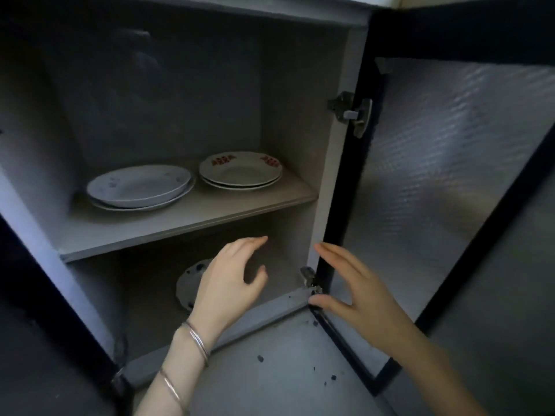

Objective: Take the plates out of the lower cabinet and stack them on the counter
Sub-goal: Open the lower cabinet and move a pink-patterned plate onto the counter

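Note:
The lower cabinet stands open. On its middle shelf (186, 223) a small stack of white plates with faint blue marks (139, 187) lies at the left, and a stack of white plates with red rim patterns (240, 171) lies at the right. Below the shelf, a pale plate with dark spots (190, 282) lies on the cabinet floor, partly hidden by my left hand (231, 280). That hand reaches into the lower compartment with fingers spread and holds nothing. My right hand (351, 289) hovers open near the bottom hinge, also holding nothing.
The cabinet door (450, 190) with a frosted panel and dark frame is swung open at the right; its two metal hinges (350, 112) sit on the side wall. The grey floor (270, 370) with dark specks lies below the cabinet's front rail.

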A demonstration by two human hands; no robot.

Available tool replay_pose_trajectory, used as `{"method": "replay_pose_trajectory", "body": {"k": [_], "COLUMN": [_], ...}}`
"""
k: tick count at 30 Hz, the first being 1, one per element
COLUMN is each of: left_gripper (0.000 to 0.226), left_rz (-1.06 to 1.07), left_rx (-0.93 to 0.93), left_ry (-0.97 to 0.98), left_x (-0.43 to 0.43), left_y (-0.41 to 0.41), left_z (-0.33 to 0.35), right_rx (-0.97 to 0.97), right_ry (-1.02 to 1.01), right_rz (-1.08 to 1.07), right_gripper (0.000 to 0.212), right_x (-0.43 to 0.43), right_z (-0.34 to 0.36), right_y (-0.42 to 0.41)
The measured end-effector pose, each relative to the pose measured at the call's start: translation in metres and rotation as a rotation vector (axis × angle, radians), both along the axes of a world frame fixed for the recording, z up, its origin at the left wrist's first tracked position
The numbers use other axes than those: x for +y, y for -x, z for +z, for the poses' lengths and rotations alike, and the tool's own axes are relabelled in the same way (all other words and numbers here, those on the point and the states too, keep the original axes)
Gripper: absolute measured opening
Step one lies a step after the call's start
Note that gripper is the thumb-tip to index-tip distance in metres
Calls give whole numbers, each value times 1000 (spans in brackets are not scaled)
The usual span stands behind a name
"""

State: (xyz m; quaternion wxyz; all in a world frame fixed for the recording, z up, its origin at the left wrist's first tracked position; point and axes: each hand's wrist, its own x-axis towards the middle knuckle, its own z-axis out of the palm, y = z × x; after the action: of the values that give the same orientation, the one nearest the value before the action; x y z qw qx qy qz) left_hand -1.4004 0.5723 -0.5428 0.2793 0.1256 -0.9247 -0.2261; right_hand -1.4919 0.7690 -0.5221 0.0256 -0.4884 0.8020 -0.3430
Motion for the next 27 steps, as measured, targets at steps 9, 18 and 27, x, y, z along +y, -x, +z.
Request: {"method": "replay_pose_trajectory", "body": {"k": [9, 18, 27], "left_gripper": [48, 50, 47], "left_rz": [218, 372, 581], "left_rx": [-11, 60, 252], "left_ry": [54, 14, -114], "left_x": [-51, -86, -142], "left_y": [-52, -69, -51], "left_z": [-20, -14, 7], "right_rx": [93, 42, -70], "right_ry": [8, 2, 92], "right_rz": [71, 190, 259], "right_gripper": [73, 70, 51], "right_x": [-74, -130, -217], "right_z": [-1, -6, 3], "right_y": [15, 21, 50]}}
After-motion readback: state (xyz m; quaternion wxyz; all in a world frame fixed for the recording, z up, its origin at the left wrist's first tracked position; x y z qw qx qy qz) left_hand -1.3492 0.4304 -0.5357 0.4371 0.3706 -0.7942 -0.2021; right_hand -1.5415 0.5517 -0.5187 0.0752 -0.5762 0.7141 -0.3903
